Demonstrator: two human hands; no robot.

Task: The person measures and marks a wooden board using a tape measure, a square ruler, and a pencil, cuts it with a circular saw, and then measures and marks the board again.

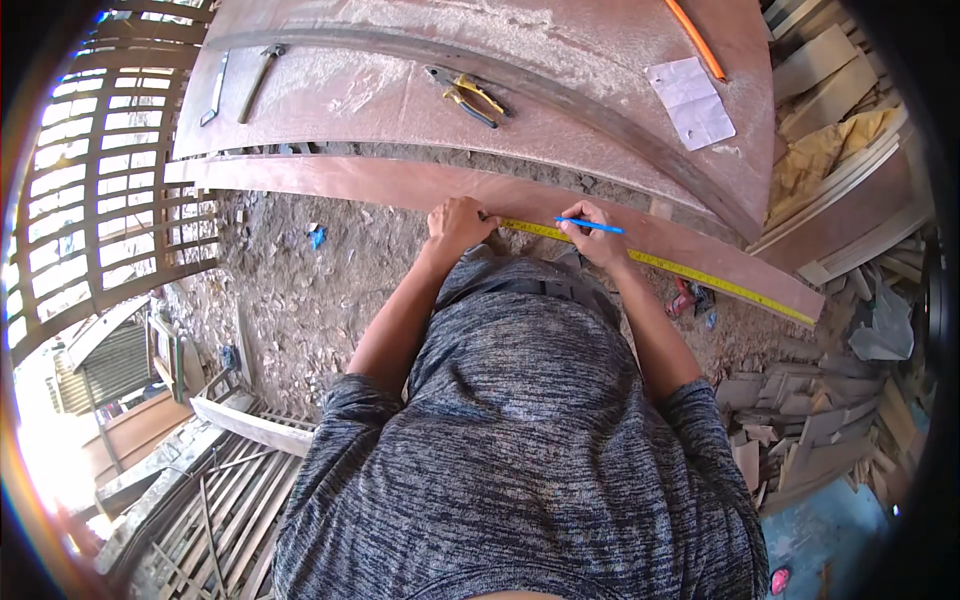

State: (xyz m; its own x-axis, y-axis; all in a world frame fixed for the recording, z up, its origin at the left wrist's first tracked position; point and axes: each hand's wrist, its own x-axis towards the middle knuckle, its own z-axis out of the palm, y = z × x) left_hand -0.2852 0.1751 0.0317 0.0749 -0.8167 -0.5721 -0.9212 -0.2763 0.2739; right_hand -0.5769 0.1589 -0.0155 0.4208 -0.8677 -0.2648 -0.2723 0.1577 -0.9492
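A long, narrow strip of reddish plywood (370, 180) stretches across in front of me, along the near side of the table. On its right part lies a yellow tape measure (700, 276), pulled out along the near edge to the strip's right end. My left hand (460, 226) is closed on the tape at its left end, fingers on the strip's edge; whether the case is in that hand is hidden. Pinched in my right hand (594, 236) is a slim blue pencil (606, 229), held nearly flat just above the tape.
On the dusty wooden tabletop (340, 110) lie yellow-black pliers (470, 98), a hammer (262, 82), a slim metal tool (214, 90), a creased paper sheet (692, 104) and an orange rod (697, 38). A curved wooden batten (600, 115) crosses it. Scrap wood (820, 425) is piled right.
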